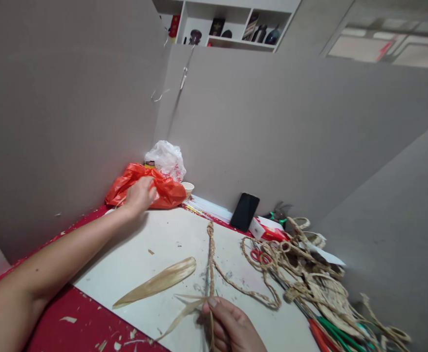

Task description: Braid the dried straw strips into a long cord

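Observation:
My left hand (pixel 141 194) reaches to the red plastic bag (pixel 170 193) at the back left. Its fingers are bent against the bag's crumpled film, and what they pinch is hidden. At the front, my right hand (pixel 230 325) is closed, thumb on top, on a braided corn husk cord (pixel 211 254) that runs away from me across the white board. Loose husk strips (pixel 181 315) stick out to the left at the pinch. A single flat dried husk (pixel 159 282) lies between my two arms.
A white board (pixel 243 293) covers part of the red tabletop (pixel 67 337), which is strewn with scraps. Right lie coiled braided cords (pixel 324 288), red-handled scissors (pixel 261 255) and green-handled tools (pixel 340 335). A phone (pixel 245 211) leans at the back; a paper cup (pixel 188 189) stands by the bag.

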{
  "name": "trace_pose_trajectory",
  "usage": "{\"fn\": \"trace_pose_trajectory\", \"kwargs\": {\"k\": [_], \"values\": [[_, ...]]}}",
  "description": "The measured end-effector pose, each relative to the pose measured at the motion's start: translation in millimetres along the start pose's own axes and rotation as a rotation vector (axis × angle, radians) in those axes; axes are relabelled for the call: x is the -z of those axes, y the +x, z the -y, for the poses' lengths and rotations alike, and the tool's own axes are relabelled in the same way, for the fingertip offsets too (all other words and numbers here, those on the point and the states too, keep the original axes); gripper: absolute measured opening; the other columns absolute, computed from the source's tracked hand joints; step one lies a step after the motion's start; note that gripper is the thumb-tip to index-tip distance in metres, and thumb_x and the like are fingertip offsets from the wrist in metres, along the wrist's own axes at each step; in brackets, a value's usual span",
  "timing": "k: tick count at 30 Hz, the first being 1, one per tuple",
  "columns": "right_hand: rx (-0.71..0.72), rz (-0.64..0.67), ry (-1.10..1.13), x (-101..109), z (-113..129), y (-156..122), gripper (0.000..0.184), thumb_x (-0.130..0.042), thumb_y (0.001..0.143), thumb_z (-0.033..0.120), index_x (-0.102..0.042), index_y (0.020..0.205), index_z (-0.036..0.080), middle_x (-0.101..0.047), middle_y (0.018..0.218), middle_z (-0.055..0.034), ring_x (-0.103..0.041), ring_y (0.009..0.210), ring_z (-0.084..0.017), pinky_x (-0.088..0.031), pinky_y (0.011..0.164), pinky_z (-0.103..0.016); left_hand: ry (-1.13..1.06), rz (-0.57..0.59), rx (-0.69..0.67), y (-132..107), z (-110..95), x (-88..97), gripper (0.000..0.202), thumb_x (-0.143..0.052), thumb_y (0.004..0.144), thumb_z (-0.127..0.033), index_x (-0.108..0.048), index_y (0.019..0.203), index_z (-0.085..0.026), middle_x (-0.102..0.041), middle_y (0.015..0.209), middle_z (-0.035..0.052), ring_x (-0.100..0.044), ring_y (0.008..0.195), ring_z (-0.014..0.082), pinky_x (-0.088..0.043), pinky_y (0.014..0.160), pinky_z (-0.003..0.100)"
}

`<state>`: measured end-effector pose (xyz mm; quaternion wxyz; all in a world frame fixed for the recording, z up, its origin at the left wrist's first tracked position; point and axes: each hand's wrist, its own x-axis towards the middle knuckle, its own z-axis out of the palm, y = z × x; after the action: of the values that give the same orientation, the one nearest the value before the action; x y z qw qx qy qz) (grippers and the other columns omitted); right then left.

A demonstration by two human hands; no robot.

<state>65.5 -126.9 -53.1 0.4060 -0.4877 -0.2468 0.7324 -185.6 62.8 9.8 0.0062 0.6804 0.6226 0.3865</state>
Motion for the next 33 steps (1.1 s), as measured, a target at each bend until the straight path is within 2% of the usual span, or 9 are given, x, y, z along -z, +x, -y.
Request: {"fn": "trace_pose_trajectory", "kwargs": {"k": [2, 4, 7, 13, 18, 20, 24, 28, 33], "values": [[-0.002, 0.007, -0.004, 2, -1, 1, 0.046, -0.081, 0.047, 0.052, -0.057, 0.061, 0.015, -0.019, 0.033, 0.015, -0.007, 0.032, 0.002, -0.004, 0.033, -0.014, 0.087, -0.04, 0.127, 15, 26, 2.4, 0.043, -0.045, 0.081, -0.029, -0.051, 0.12, -0.012, -0.057, 0.115, 0.0185, -0.054, 0.104, 0.0312, -0.039, 0.086, 0.04], [0.001, -0.001, -0.001, 4, -2, 3, 0.045, -0.081, 0.049, 0.051, -0.057, 0.062, 0.015, -0.019, 0.033, 0.0149, -0.007, 0.032, 0.001, -0.004, 0.033, -0.014, 0.118, 0.038, 0.23, 20, 45, 1.5, 0.034, -0.052, 0.077, -0.03, -0.06, 0.106, -0.014, -0.063, 0.101, 0.0154, -0.057, 0.097, 0.0314, -0.04, 0.084, 0.04], [0.016, -0.028, 0.014, 6, -4, 4, 0.044, -0.081, 0.051, 0.049, -0.056, 0.062, 0.015, -0.021, 0.035, 0.0144, -0.008, 0.033, 0.001, -0.004, 0.034, -0.014, 0.075, 0.103, 0.24, 18, 54, -2.8, 0.015, -0.054, 0.074, -0.026, -0.064, 0.081, -0.017, -0.066, 0.085, 0.0103, -0.059, 0.09, 0.0282, -0.041, 0.08, 0.035], [0.073, -0.01, 0.019, -5, 1, -8, 0.04, -0.078, 0.057, 0.047, -0.057, 0.065, 0.014, -0.02, 0.037, 0.0146, -0.007, 0.034, 0.001, -0.004, 0.034, -0.015, -0.183, 0.225, 0.106, 11, 15, 1.3, 0.013, -0.051, 0.076, -0.03, -0.057, 0.074, -0.018, -0.066, 0.08, 0.0035, -0.06, 0.077, 0.0167, -0.044, 0.07, 0.024], [0.132, 0.003, 0.007, -10, 1, -14, 0.035, -0.074, 0.064, 0.044, -0.057, 0.068, 0.013, -0.02, 0.04, 0.0142, -0.007, 0.035, 0.0, -0.004, 0.034, -0.015, -0.672, 0.698, 0.141, -13, -29, 6.5, 0.014, -0.051, 0.074, -0.03, -0.049, 0.08, -0.018, -0.063, 0.066, 0.0014, -0.058, 0.057, 0.0129, -0.045, 0.056, 0.025], [0.15, 0.01, 0.005, -9, -1, -14, 0.034, -0.072, 0.067, 0.043, -0.057, 0.07, 0.013, -0.019, 0.041, 0.0141, -0.008, 0.036, 0.0, -0.004, 0.034, -0.016, -0.635, 0.814, 0.123, -26, -42, 5.6, 0.015, -0.051, 0.072, -0.026, -0.05, 0.085, -0.018, -0.059, 0.059, -0.0011, -0.054, 0.05, 0.0119, -0.043, 0.051, 0.023], [0.166, 0.019, -0.004, -8, -3, -11, 0.035, -0.071, 0.068, 0.044, -0.056, 0.071, 0.013, -0.021, 0.042, 0.0139, -0.009, 0.036, -0.001, -0.005, 0.035, -0.016, -0.26, 0.786, -0.1, -51, -58, 3.0, 0.018, -0.051, 0.068, -0.025, -0.059, 0.083, -0.018, -0.061, 0.067, 0.0, -0.052, 0.054, 0.0107, -0.037, 0.053, 0.021], [0.178, 0.024, -0.002, -11, -3, -10, 0.035, -0.07, 0.067, 0.045, -0.055, 0.071, 0.014, -0.021, 0.042, 0.0141, -0.009, 0.036, -0.001, -0.005, 0.035, -0.016, 0.023, 0.812, -0.231, -78, -68, -2.3, 0.028, -0.064, 0.058, -0.045, -0.062, 0.069, -0.02, -0.06, 0.066, 0.0011, -0.049, 0.057, 0.0137, -0.032, 0.052, 0.023], [0.213, 0.004, 0.006, -13, -3, -12, 0.035, -0.07, 0.067, 0.045, -0.053, 0.072, 0.014, -0.021, 0.042, 0.0146, -0.008, 0.037, -0.001, -0.004, 0.035, -0.016, -0.211, 0.751, -0.193, -96, -77, -14.8, 0.014, -0.059, 0.063, -0.032, -0.057, 0.059, -0.018, -0.051, 0.055, -0.0012, -0.041, 0.052, 0.0111, -0.028, 0.052, 0.024]]}}
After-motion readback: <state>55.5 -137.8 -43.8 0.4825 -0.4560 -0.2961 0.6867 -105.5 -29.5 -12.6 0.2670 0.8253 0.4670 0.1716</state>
